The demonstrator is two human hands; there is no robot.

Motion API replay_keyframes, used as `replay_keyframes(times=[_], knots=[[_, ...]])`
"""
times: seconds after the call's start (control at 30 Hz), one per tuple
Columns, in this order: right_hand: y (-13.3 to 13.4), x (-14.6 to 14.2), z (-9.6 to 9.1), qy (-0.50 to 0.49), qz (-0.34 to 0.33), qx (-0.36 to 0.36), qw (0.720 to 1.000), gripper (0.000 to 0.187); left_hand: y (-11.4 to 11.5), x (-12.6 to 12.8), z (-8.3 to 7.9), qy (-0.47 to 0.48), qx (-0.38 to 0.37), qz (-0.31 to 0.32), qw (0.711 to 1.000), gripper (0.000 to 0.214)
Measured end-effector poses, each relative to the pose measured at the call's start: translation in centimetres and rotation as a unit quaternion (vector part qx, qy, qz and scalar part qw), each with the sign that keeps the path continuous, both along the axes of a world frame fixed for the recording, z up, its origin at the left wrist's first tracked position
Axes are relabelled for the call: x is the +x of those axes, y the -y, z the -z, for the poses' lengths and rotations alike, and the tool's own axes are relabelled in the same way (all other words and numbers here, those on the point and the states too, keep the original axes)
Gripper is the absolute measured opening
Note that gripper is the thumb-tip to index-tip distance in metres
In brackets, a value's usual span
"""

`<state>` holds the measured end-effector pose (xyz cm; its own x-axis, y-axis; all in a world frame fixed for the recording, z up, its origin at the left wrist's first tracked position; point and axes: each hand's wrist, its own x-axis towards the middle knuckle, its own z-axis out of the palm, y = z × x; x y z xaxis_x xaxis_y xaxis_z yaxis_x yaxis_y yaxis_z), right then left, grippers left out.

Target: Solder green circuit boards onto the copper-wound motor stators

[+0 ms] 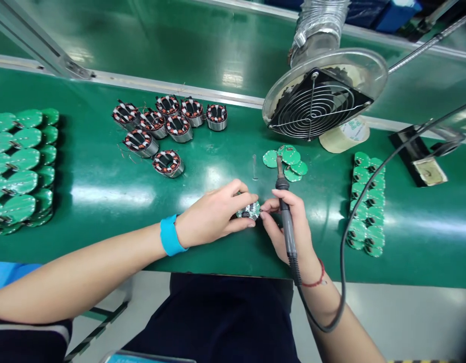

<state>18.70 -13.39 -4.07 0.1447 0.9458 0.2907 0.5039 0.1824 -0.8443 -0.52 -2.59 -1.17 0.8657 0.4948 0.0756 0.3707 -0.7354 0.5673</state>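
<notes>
My left hand (221, 209) grips a small round green circuit board (250, 209) whose upper face carries dark and silvery parts. It sits low over the green bench, partly hidden by my fingers. My right hand (289, 222) has a soldering iron (287, 222) lodged in it, tip pointing away from me. The thumb and a finger of that hand also pinch at the board's right edge; what lies between them is too small to make out. Beyond the iron's tip lies a loose pile of round green boards (291, 157).
Several motor stators (168, 164) with copper windings stand at back left. Stacked board panels (23, 194) lie far left, and another panel (367, 201) right. A fume extractor fan (312, 106) overhangs the bench beside a tape roll (344, 135). The iron's cable (343, 252) loops over my right forearm.
</notes>
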Motion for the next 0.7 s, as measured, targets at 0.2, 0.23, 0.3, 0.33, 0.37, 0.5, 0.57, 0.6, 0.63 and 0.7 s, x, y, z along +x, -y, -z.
replay_keyframes(times=[0.2,0.23,0.3,0.33,0.37,0.5,0.57,0.6,0.63,0.7], knots=[[0.2,0.2,0.0,-0.037,0.032,-0.026,0.998,0.045,0.6,0.5,1.0,0.038,-0.039,-0.022,0.998,0.041],[0.1,0.4,0.0,-0.040,0.024,-0.026,0.999,0.046,0.5,0.5,1.1,0.044,-0.051,-0.013,0.998,0.040],[-0.2,0.9,-0.2,-0.045,-0.001,-0.029,0.999,0.047,0.4,0.4,1.0,0.054,-0.078,0.002,0.995,0.037],[-0.3,1.1,-0.3,-0.050,-0.015,-0.032,0.998,0.047,0.3,0.4,1.0,0.058,-0.091,0.004,0.994,0.037],[-0.3,1.3,-0.4,-0.056,-0.026,-0.038,0.997,0.047,0.3,0.4,0.9,0.060,-0.104,-0.001,0.993,0.038],[0.7,0.9,-0.7,-0.085,-0.004,-0.063,0.994,0.049,0.5,0.5,0.5,0.074,-0.162,-0.044,0.983,0.040],[1.3,0.1,-0.7,-0.067,0.043,-0.057,0.995,0.053,0.5,0.5,0.2,0.095,-0.211,-0.049,0.972,0.037],[1.5,-0.3,-0.8,-0.053,0.065,-0.051,0.995,0.054,0.5,0.5,0.2,0.105,-0.245,-0.049,0.963,0.033],[1.7,-0.7,-0.8,-0.039,0.082,-0.046,0.995,0.054,0.5,0.6,0.1,0.114,-0.287,-0.051,0.950,0.028],[1.9,-1.3,-1.0,-0.021,0.104,-0.046,0.993,0.050,0.5,0.7,0.1,0.127,-0.374,-0.068,0.916,0.020]])
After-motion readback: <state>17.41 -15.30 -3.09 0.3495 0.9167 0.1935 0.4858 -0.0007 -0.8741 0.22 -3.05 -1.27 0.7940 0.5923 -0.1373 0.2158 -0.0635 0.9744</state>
